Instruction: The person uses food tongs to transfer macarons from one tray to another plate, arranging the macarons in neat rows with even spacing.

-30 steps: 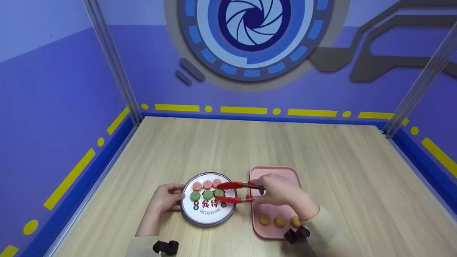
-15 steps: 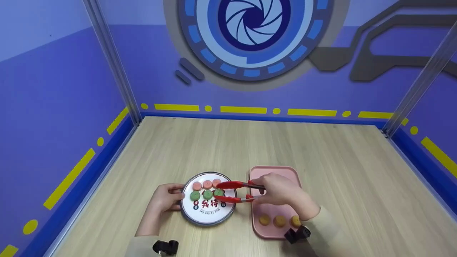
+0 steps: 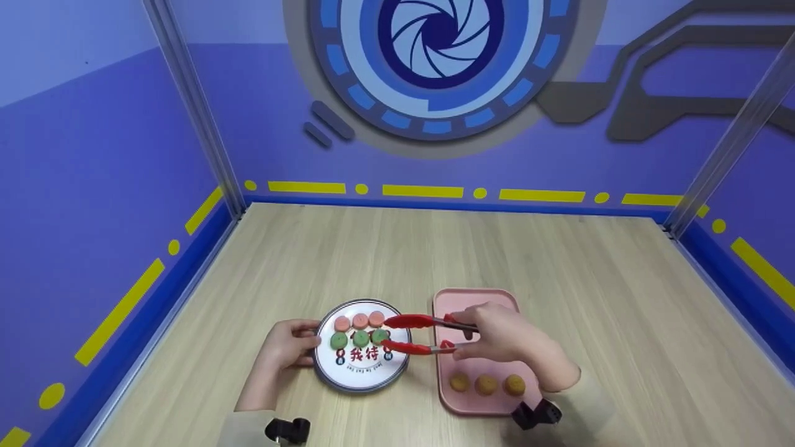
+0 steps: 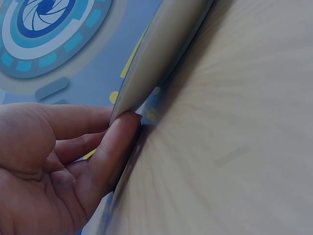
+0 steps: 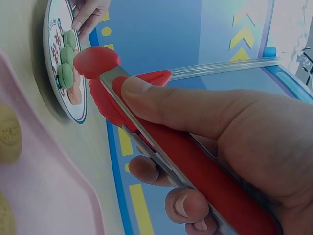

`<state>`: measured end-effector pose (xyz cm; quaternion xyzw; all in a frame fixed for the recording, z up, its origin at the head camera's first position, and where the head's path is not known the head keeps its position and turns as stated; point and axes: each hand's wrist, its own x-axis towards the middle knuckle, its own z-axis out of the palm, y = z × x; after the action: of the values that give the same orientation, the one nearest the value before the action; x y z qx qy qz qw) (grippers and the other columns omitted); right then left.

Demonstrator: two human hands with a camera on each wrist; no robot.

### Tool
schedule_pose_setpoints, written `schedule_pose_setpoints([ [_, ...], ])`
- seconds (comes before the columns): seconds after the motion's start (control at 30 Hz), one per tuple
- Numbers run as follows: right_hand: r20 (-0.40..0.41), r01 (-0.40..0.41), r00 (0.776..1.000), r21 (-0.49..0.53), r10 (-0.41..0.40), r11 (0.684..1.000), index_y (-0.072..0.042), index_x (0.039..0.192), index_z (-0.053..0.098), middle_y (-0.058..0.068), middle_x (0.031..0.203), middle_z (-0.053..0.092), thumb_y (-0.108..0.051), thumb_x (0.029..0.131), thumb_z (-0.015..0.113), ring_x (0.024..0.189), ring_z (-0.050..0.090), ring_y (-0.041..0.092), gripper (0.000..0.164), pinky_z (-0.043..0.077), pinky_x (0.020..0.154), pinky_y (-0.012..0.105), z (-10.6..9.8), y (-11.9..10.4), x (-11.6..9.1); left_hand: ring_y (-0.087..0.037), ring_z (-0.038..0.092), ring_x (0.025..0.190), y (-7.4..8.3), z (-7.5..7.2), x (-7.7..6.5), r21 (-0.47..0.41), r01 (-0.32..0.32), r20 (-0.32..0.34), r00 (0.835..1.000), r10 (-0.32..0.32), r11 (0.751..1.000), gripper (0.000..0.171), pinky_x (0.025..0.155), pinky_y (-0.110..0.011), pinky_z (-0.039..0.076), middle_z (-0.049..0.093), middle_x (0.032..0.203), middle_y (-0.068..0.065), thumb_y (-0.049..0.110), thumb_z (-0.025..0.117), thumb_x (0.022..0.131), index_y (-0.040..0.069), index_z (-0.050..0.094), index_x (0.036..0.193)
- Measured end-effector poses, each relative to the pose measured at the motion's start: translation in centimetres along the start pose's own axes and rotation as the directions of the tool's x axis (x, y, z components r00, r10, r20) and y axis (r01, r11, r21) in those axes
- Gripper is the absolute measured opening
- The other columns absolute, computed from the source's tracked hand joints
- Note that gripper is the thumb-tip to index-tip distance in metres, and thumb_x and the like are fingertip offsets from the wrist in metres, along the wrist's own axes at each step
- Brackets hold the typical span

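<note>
My left hand point(image 3: 286, 343) pinches the left rim of a round white plate point(image 3: 363, 375) with red characters and a dark-banded edge. On the plate lie a row of three pink macarons point(image 3: 360, 321) and a row of three green macarons point(image 3: 361, 338). My right hand point(image 3: 506, 332) grips red-tipped tongs point(image 5: 168, 147) by their handle. The tongs' spread tips reach over the plate's right side near the rightmost green macaron point(image 3: 379, 336), with nothing visible held between them. The left wrist view shows the plate point(image 4: 161, 54) edge-on between thumb and fingers.
A pink rectangular tray point(image 3: 475, 366) stands right of the plate, beneath my right hand. Three yellow-brown macarons point(image 3: 486, 385) lie in a row at its near end. Blue-purple panels point(image 3: 323, 164) border the wooden table point(image 3: 397, 248) at the back and sides.
My right hand and the tongs have shifted right, away from the green macaron. The rightmost yellow-brown macaron has come fully into sight. The left hand and plate have stayed put.
</note>
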<state>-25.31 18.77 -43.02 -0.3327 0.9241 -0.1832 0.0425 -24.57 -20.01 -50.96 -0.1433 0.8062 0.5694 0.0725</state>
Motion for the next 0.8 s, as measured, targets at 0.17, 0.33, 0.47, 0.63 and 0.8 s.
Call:
schedule_pose_setpoints([
  [0.17, 0.008, 0.012, 1.0, 0.027, -0.013, 1.0, -0.01, 0.115, 0.076, -0.001, 0.094, 0.075, -0.03, 0.081, 0.088, 0.076, 0.061, 0.009, 0.042, 0.054, 0.065, 0.022, -0.6, 0.4, -1.1, -0.015, 0.064, 0.071, -0.1, 0.0, 0.0, -0.003, 0.003, -0.002, 1.0, -0.003, 1.0, 0.041, 0.058, -0.031, 0.066, 0.061, 0.103, -0.014, -0.007, 0.067, 0.092, -0.005, 0.065, 0.132],
  [0.33, 0.004, 0.034, 0.999, 0.04, -0.034, 0.999, -0.009, 0.121, 0.074, -0.001, 0.099, 0.075, -0.03, 0.082, 0.087, 0.079, 0.062, 0.007, 0.047, 0.056, 0.067, 0.022, -1.3, 0.9, -2.7, -0.016, 0.064, 0.071, -0.1, 0.0, 0.0, 0.011, -0.001, -0.007, 1.0, 0.001, 1.0, 0.04, 0.058, -0.031, 0.066, 0.063, 0.104, -0.015, -0.006, 0.068, 0.092, -0.004, 0.065, 0.132],
  [0.47, 0.003, 0.023, 1.0, 0.042, -0.023, 0.999, -0.01, 0.122, 0.074, -0.004, 0.096, 0.073, -0.033, 0.082, 0.087, 0.077, 0.057, 0.004, 0.047, 0.052, 0.065, 0.022, -1.7, 1.3, -4.1, -0.015, 0.063, 0.07, -0.1, 0.1, 0.1, 0.027, -0.004, -0.016, 1.0, 0.005, 1.0, 0.04, 0.057, -0.029, 0.065, 0.063, 0.104, -0.014, -0.005, 0.068, 0.092, -0.004, 0.065, 0.132],
  [0.63, 0.028, -0.037, 0.999, 0.044, 0.036, 0.998, -0.01, 0.124, 0.074, -0.004, 0.097, 0.074, -0.036, 0.08, 0.088, 0.077, 0.056, 0.004, 0.053, 0.051, 0.064, 0.021, -2.2, 1.5, -5.7, -0.016, 0.063, 0.07, -0.1, 0.1, 0.1, 0.033, -0.006, -0.023, 1.0, 0.007, 0.999, 0.041, 0.057, -0.029, 0.065, 0.064, 0.104, -0.015, -0.005, 0.067, 0.092, -0.003, 0.065, 0.132],
  [0.8, 0.061, -0.103, 0.993, 0.067, 0.099, 0.992, -0.011, 0.124, 0.074, -0.007, 0.091, 0.07, -0.039, 0.08, 0.088, 0.076, 0.055, 0.006, 0.054, 0.049, 0.061, 0.019, -2.5, 1.8, -7.2, -0.016, 0.064, 0.071, -0.2, 0.1, 0.0, 0.025, -0.007, -0.014, 1.0, 0.007, 1.0, 0.041, 0.058, -0.03, 0.065, 0.062, 0.105, -0.015, -0.005, 0.067, 0.092, -0.004, 0.065, 0.133],
])
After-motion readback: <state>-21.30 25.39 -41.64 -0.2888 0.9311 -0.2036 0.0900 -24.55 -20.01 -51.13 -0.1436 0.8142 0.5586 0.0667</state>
